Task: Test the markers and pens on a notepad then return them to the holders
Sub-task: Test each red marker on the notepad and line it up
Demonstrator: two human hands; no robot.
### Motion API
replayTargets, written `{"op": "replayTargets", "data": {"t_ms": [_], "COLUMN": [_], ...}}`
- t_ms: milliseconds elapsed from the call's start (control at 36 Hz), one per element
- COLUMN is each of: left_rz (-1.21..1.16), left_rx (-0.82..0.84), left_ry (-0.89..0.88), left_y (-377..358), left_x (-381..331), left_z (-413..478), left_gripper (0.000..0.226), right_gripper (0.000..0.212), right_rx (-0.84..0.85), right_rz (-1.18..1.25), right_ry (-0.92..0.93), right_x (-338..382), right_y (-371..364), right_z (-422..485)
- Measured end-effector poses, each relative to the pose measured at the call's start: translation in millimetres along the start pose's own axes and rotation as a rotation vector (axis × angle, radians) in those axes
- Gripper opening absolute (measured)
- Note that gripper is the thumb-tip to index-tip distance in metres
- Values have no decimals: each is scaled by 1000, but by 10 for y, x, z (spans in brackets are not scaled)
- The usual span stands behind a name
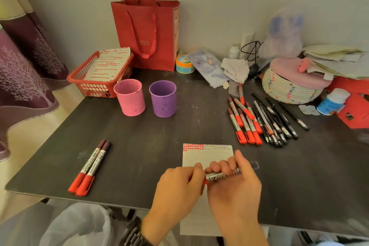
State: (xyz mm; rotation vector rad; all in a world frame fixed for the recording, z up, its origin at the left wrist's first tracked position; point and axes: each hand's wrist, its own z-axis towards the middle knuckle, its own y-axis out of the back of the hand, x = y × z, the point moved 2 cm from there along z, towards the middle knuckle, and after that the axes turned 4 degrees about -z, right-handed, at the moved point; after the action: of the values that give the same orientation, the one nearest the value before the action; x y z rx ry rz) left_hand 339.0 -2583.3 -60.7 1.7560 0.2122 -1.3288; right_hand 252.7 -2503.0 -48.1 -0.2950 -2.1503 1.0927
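While both hands are meeting at six o'clock, near the front edge of the dark table (139, 146), they are working on one red marker (221, 175) held just above the notepad (207, 156). The right hand (235, 185) is wrapping its fingers round the silver barrel. The left hand (175, 185) is pinching the red cap end. Whether the cap is coming off or going back on cannot be told, but the step looks like a cap change around testing. The notepad is carrying rows of red marks along its top edge.

At nine o'clock, two red markers (89, 168) are lying side by side, well apart from the rest. At two o'clock, a heap of red markers and black pens (257, 124) is waiting. Farther back, at eleven and twelve o'clock, a pink holder (129, 98) and a purple holder (162, 99) are standing upright, seemingly empty.

Next, the marker is probably needing a straight pull or push on the cap, then a short stroke on blank paper.
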Motion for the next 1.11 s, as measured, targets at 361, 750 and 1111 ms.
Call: {"op": "replayTargets", "data": {"t_ms": [361, 750, 1111], "left_rz": [-143, 18, 213], "left_rx": [92, -37, 36], "left_ry": [175, -40, -213], "left_y": [215, 388, 319], "left_x": [272, 602, 814], "left_z": [-137, 621, 825], "left_gripper": [50, 23, 20], "right_gripper": [54, 75, 20], "right_rx": [252, 59, 70], "right_rz": [-84, -819, -1201], "right_ry": [26, 41, 280], "right_x": [559, 420, 34], "right_y": [-65, 6, -183], "right_z": [233, 806, 1034]}}
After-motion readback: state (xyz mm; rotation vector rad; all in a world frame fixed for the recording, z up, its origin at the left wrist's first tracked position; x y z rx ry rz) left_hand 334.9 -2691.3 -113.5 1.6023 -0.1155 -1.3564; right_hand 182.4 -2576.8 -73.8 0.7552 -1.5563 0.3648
